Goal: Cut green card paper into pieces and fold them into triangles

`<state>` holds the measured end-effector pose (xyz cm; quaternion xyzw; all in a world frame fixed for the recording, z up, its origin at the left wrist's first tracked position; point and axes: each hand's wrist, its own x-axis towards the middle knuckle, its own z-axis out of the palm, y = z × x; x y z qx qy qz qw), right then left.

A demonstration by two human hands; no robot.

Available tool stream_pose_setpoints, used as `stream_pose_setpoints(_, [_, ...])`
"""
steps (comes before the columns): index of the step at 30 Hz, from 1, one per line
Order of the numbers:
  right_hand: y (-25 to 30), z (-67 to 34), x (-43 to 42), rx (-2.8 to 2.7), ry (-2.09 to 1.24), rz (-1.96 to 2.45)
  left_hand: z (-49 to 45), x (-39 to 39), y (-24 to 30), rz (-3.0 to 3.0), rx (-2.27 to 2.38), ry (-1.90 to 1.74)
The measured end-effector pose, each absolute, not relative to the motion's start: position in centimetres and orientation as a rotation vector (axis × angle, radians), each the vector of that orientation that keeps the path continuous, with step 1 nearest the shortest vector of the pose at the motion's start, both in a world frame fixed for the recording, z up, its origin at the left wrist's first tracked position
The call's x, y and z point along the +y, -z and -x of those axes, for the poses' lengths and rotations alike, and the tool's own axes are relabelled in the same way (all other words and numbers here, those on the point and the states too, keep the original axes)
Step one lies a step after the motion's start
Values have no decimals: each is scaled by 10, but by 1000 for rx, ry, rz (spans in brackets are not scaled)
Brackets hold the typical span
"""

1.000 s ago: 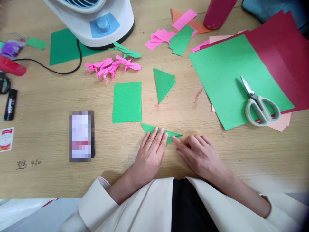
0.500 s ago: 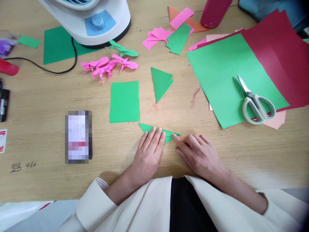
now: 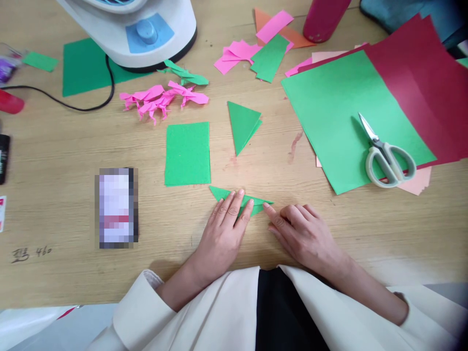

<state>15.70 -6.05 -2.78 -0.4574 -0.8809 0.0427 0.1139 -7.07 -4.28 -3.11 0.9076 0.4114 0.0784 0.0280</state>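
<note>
A folded green paper (image 3: 219, 193), long and narrow along its top with a flap pointing down, lies on the table in front of me. My left hand (image 3: 224, 229) rests flat on its middle, fingers stretched and a little spread, hiding part of the folds. At the paper's right tip, the index finger of my right hand (image 3: 305, 234) presses down or touches; its other fingers are curled and nothing is gripped. Just above lie a green paper rectangle (image 3: 187, 154) and a folded green triangle (image 3: 244, 126).
Scissors (image 3: 389, 158) lie on a green sheet (image 3: 340, 112) over red sheets (image 3: 413, 73) at right. Pink folded paper figures (image 3: 157, 102) and a green one (image 3: 188, 75) sit near a white appliance base (image 3: 175, 34). A blurred phone (image 3: 116, 208) lies left.
The fingers of my left hand have shifted slightly on the green paper, and more of its lower flap shows. My right index finger stays at the tip. The view moved a little.
</note>
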Motion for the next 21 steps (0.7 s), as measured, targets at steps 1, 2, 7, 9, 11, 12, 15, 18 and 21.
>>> stream_pose_setpoints(1, [28,-157,-60,-2583,-132,1341,71,-42,31,-2803,1264,-236])
stream_pose_setpoints(2, [28,-157,-60,-2583,-136,1338,71,-42,30,-2802,1257,-230])
stream_pose_setpoints(7, [29,-157,-59,-2590,-112,1336,69,-42,30,-2792,1267,-205])
stream_pose_setpoints(9, [29,-157,-59,-2594,-102,1340,68,-43,29,-2788,1273,-202])
stream_pose_setpoints(11, [30,-156,-59,-2595,-108,1349,68,-43,28,-2776,1268,-189])
stream_pose_setpoints(12, [30,-156,-59,-2594,-115,1353,68,-43,27,-2770,1266,-182])
stream_pose_setpoints(15, [30,-156,-59,-2587,-127,1359,68,-42,27,-2768,1261,-182])
stream_pose_setpoints(18, [30,-156,-60,-2585,-131,1371,68,-41,27,-2782,1246,-184])
stream_pose_setpoints(21, [30,-156,-60,-2593,-128,1378,68,-41,26,-2793,1232,-167])
